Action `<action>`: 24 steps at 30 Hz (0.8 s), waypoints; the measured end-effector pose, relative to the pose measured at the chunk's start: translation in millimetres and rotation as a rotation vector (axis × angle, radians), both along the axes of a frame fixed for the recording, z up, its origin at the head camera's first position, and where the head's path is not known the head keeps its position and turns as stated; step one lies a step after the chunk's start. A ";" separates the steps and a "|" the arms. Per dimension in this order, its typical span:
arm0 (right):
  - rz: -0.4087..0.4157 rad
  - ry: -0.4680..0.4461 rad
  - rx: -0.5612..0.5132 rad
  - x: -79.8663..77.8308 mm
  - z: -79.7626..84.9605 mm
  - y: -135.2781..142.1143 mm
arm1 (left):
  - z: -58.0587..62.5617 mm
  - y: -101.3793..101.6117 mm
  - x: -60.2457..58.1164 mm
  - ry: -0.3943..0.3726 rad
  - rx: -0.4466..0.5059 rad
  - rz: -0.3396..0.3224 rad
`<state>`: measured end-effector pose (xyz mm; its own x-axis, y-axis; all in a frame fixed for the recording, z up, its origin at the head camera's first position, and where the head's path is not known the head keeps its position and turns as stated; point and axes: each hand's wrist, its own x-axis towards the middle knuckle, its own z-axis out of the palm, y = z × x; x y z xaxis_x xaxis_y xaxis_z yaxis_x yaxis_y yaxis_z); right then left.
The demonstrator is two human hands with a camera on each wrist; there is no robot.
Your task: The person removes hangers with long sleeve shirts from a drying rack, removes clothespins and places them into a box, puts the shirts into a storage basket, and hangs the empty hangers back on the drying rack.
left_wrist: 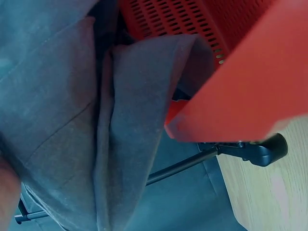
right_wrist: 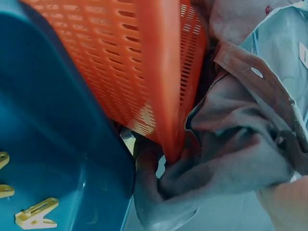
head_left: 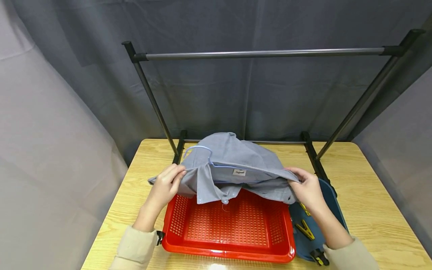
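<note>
A grey-blue button-up shirt (head_left: 233, 150) hangs between my hands above the red basket (head_left: 229, 253). A light blue hanger (head_left: 224, 165) lies at its collar opening, hook toward the left. My left hand (head_left: 165, 185) pinches the shirt's left side between thumb and fingers. With the right hand (head_left: 308, 189) I grip the cloth at the opposite side. In the left wrist view, folds of the shirt (left_wrist: 62, 96) cover most of the frame and only a bit of the hand shows. Part of the hanger is hidden inside the shirt.
Behind stands a black-and-silver garment rack (head_left: 263, 54) with a horizontal bar. A blue bin (head_left: 332, 202) holding several yellow-and-black clips (head_left: 305, 229) is right of the basket, under my right forearm. Everything sits on a wooden table (head_left: 374, 210), with grey curtains (head_left: 202, 93) around.
</note>
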<state>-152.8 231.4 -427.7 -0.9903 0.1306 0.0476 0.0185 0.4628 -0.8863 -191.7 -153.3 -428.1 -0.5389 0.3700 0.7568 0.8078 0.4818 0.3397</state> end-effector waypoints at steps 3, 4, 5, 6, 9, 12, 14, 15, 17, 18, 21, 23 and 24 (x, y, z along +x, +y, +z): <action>0.053 -0.077 -0.140 -0.5 2.7 4.9 | -1.4 -0.9 0.7 -0.032 0.027 0.010; 0.073 -0.095 -0.194 -1.2 2.8 7.0 | -1.8 -1.3 1.0 -0.042 0.037 0.013; 0.096 -0.111 -0.255 -2.0 2.5 9.4 | -2.0 -1.7 1.1 -0.049 0.044 0.016; 0.126 -0.123 -0.313 -2.7 1.7 11.8 | -2.1 -2.0 1.1 -0.056 0.049 0.019; 0.251 -0.158 -0.559 -6.2 -3.5 18.7 | -2.5 -2.2 0.7 -0.061 0.064 0.022; 0.423 -0.192 -0.814 -8.5 -10.9 22.5 | -2.9 -0.5 -0.5 -0.029 0.084 0.018; 0.518 -0.228 -0.951 -9.4 -15.9 22.5 | -3.2 0.8 -1.1 -0.005 0.095 0.012; 0.546 -0.246 -0.992 -9.3 -17.9 21.8 | -3.8 0.9 -1.3 -0.001 0.096 0.012; 0.572 -0.278 -1.023 -8.6 -21.0 19.3 | -4.9 0.7 -1.2 0.000 0.097 0.018; 0.571 -0.296 -1.019 -7.8 -22.4 18.0 | -5.3 0.3 -1.1 -0.009 0.096 0.019; 0.556 -0.344 -0.959 -5.5 -25.5 12.4 | -5.8 -1.5 0.2 -0.044 0.091 0.030; 0.546 -0.372 -0.892 -4.0 -27.2 7.8 | -5.7 -2.1 1.0 -0.056 0.093 0.036; 0.534 -0.386 -0.841 -3.1 -27.5 4.9 | -5.7 -2.3 1.4 -0.066 0.095 0.039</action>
